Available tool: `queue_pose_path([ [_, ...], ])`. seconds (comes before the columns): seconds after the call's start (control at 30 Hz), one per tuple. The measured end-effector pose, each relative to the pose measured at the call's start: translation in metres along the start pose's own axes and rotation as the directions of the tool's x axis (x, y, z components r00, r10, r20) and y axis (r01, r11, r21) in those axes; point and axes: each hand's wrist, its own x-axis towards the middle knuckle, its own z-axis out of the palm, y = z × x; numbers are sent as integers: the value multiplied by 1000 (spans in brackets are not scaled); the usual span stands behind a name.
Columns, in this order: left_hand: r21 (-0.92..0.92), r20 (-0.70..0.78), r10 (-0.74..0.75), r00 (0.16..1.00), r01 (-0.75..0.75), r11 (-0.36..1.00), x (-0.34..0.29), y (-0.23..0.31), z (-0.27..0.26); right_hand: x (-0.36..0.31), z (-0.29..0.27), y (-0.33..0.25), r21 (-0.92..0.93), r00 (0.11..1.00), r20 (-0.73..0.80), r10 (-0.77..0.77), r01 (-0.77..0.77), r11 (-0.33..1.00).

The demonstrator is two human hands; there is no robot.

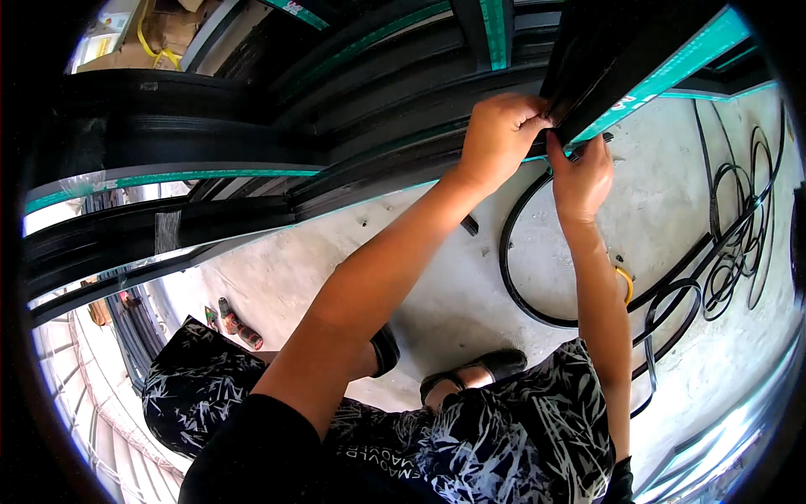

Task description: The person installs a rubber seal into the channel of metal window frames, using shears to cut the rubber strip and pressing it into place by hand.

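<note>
My left hand (497, 141) is closed in a pinch, its fingertips against the end of a black frame bar (609, 63) with green film along its edge. What lies between those fingertips is hidden. Just to the right, my right hand (585, 181) is closed, fingers curled and thumb pointing up, right below the bar's end. A long black rubber strip (506, 260) loops up from the floor to my right hand, which appears to grip it. The two hands nearly touch at the thumbs.
More black frames (193, 109) with green film stretch across the left and far side. Tangled strip coils (739, 202) lie on the pale concrete floor (403, 286) at right. A yellow ring-shaped piece (625, 286) shows by my right forearm. A patterned shoe-like item (243, 330) lies at left.
</note>
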Motion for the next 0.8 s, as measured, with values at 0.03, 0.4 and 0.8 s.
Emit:
queue_pose_path([
  [0.03,13,2,-2,1000,2,1000,1,3,3,1,0,4,-27,999,-31,-23,22,999],
  [0.4,106,-48,-39,998,44,993,-3,7,17,7,-12,-12,-102,997,-53,-53,48,994],
  [0.8,277,78,-40,996,17,961,7,34,1,12,-23,-22,-90,992,-79,-99,92,992],
])
